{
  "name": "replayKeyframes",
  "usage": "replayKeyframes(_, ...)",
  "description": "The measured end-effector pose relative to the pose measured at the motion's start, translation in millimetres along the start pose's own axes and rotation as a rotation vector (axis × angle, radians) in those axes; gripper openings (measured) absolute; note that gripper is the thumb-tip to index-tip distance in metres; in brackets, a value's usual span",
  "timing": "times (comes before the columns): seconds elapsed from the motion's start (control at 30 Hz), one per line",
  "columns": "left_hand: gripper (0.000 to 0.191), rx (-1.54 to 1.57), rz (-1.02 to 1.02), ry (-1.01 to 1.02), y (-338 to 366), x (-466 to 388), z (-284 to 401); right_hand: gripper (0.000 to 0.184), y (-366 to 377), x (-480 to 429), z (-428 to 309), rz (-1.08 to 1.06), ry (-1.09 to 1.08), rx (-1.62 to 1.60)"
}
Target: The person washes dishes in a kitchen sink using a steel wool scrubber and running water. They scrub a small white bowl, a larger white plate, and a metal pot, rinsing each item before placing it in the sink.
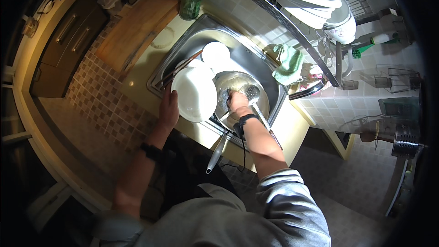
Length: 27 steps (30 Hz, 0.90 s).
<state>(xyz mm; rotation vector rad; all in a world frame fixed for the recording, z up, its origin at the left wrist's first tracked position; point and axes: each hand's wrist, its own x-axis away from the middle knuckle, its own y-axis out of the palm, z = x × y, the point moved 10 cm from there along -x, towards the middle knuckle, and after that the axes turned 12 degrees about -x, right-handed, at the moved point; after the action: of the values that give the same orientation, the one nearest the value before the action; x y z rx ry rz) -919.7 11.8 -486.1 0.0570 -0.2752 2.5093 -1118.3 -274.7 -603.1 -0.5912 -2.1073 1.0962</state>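
Note:
My left hand (169, 108) grips the left rim of a white plate (194, 94), tilted over the near left part of a stainless steel sink (214, 27). Within a metal pan (262, 109) in the sink, my right hand (238, 101) is closed on a dark scrubbing cloth or pad (224, 98), partly hidden by the fingers. Beside that hand a slotted metal skimmer (252, 93) rests in the pan, its handle over the near rim. Behind the plate are a small white bowl (215, 53) and another white dish, with brown chopsticks (181, 68) lying across the dish.
The pan's handle (217, 154) juts over the counter's front edge. A wooden board (140, 29) and green bottle (191, 0) stand left of the sink. A dish rack (291, 31) with white plates overhangs the back right, near a green cloth (289, 64) and a curved faucet (308, 91).

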Motion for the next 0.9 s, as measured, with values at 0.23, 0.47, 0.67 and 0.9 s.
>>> replayKeyframes(0.23, 0.045, -0.196, -0.029, 0.131, 39.4, -12.8, 23.0, 0.019, -50.8, 57.3, 70.1, -0.070, 0.303, -1.418)
replayKeyframes(0.47, 0.040, -0.107, -0.099, 0.168, 109.6, -9.7, 34.7, 0.017, -117.8, 98.9, 21.1, 0.090, -0.130, -1.177)
replayKeyframes(0.67, 0.046, 0.003, -0.277, 0.004, 168.4, 6.1, 9.0, 0.050, -121.1, 111.5, -77.9, 0.221, -0.293, -0.182)
replayKeyframes(0.9, 0.049, 0.064, -0.229, -0.127, 169.8, 11.5, 5.1, 0.038, -124.4, 164.1, -113.1, 0.052, -0.677, -0.220)
